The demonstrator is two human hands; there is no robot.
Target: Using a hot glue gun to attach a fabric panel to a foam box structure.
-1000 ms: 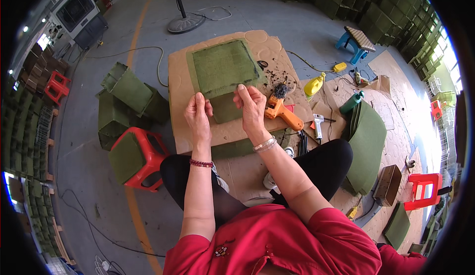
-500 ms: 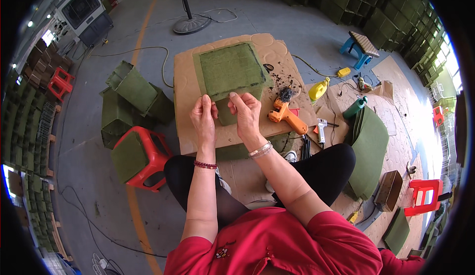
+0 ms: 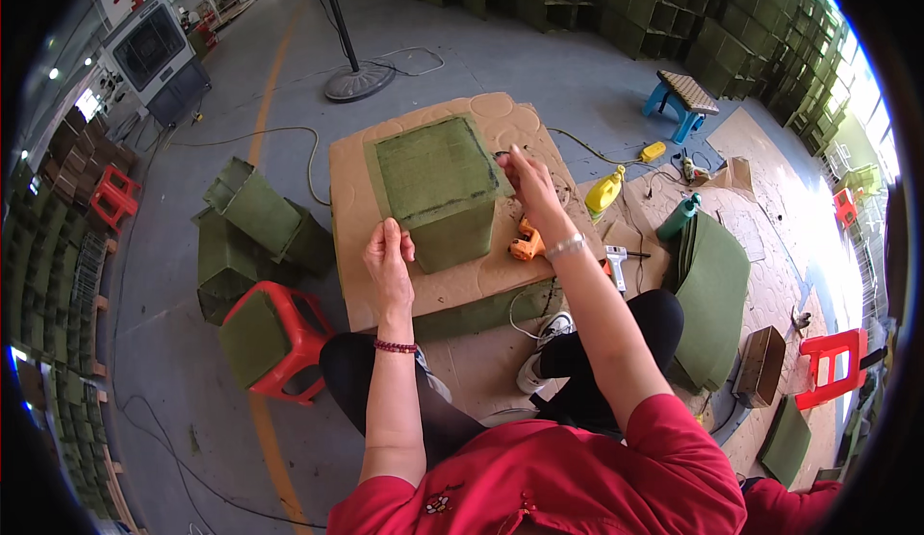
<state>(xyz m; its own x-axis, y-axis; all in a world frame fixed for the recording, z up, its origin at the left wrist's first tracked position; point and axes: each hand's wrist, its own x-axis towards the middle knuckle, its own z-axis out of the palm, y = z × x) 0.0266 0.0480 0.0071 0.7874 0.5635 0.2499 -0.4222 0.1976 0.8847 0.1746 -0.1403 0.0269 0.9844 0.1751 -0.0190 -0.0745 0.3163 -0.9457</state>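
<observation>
A square green felt-like box (image 3: 457, 237) stands on a cardboard-topped work surface (image 3: 356, 285), its flat top edged with dark marks. At its near left corner is my left hand (image 3: 390, 256), closed with thumb and forefinger pressed together; whatever they pinch is too small to make out. My right hand (image 3: 531, 187) is just off the box's right side, fingers drawn together beside a small dark round piece (image 3: 500, 156). Whether it grips that piece cannot be told. Under my right forearm lies an orange gun-shaped tool (image 3: 525, 242), partly covered.
To the right are a yellow bottle (image 3: 604, 191), a green bottle (image 3: 680, 216), a white glue gun (image 3: 621, 261) and stacked green sheets (image 3: 717, 294). Green boxes (image 3: 255, 213) and a red stool (image 3: 298, 343) are on the left. A fan base (image 3: 359, 83) stands beyond the cardboard.
My hands have parted: the right has moved right and away to the box's far right side, while the left stays at the near left corner. The view has tilted up, showing more of the box's front.
</observation>
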